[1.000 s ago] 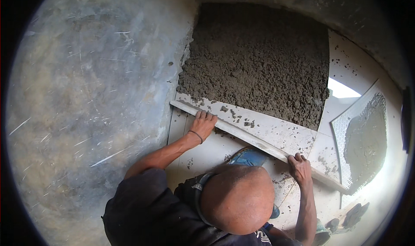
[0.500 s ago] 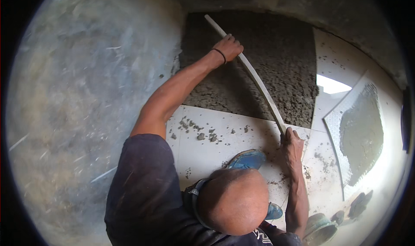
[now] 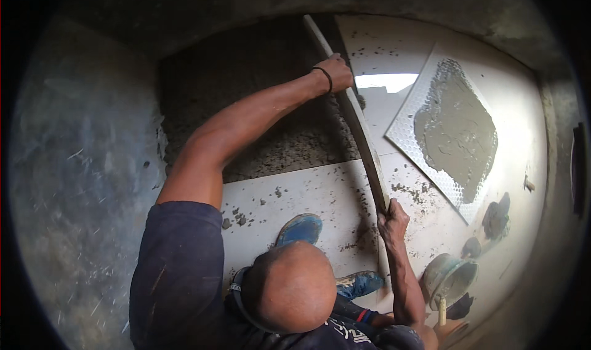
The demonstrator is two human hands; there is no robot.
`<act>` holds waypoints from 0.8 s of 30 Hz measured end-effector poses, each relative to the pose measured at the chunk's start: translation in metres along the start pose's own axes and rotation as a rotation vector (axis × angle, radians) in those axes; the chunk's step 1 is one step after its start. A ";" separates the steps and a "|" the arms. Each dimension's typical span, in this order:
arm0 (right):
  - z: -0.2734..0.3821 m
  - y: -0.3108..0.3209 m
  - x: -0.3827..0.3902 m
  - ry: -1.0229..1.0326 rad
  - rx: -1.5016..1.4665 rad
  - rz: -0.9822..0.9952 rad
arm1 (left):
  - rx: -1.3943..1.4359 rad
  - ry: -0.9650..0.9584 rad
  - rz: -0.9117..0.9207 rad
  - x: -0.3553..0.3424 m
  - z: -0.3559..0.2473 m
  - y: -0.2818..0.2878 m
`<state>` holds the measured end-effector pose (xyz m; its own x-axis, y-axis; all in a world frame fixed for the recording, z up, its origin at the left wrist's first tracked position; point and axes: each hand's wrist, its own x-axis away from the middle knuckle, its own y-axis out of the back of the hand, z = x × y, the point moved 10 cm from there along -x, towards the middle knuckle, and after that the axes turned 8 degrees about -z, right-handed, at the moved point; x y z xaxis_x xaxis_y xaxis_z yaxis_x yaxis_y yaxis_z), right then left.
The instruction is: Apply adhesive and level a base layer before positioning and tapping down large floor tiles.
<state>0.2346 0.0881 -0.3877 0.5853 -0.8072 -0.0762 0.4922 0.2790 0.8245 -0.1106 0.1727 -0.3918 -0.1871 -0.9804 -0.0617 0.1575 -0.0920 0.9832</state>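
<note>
A long, narrow, pale screed bar (image 3: 364,135) runs from the far wall back toward me, looking curved through the lens. My left hand (image 3: 337,74), with a dark band at its wrist, is closed round the bar near its far end. Around the near end wraps my right hand (image 3: 394,219). Under and left of the bar spreads a dark bed of rough mortar (image 3: 258,104), crumbly along its near edge. The bar lies along the bed's right side, where pale laid tiles (image 3: 289,196) begin. A small lump of mortar (image 3: 361,102) sits against the bar's right side.
A loose tile (image 3: 401,128) with a studded back carries a wide patch of grey adhesive (image 3: 458,131) on the right. A bucket (image 3: 431,273) stands at the lower right, with dark lumps nearby. Mortar crumbs (image 3: 237,219) dot the tiles. A grey wall (image 3: 80,184) rises on the left.
The bar has moved right across the mortar bed to its right edge, with both hands still gripping it. My view has shifted right, bringing more of the adhesive-covered tile and bucket into sight.
</note>
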 end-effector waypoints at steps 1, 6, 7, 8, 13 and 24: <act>-0.008 0.003 0.004 -0.061 0.041 0.017 | -0.050 -0.070 -0.053 -0.017 -0.010 0.004; -0.021 0.016 0.001 -0.129 0.196 -0.086 | -0.088 -0.157 -0.268 -0.092 -0.048 0.014; -0.021 0.011 -0.002 -0.127 0.187 -0.081 | -0.052 -0.087 -0.105 -0.096 -0.039 -0.004; -0.024 0.007 -0.005 -0.154 0.196 -0.072 | 0.008 -0.038 0.037 -0.095 -0.033 -0.020; -0.010 -0.006 -0.006 -0.015 0.097 0.010 | -0.009 0.012 0.010 -0.032 -0.001 -0.024; -0.007 -0.032 0.006 -0.043 0.153 0.077 | -0.035 -0.035 -0.147 0.017 0.000 -0.016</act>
<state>0.2269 0.0785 -0.4185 0.5875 -0.8092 0.0118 0.3414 0.2610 0.9030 -0.1162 0.1580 -0.4091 -0.2445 -0.9493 -0.1975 0.1597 -0.2403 0.9575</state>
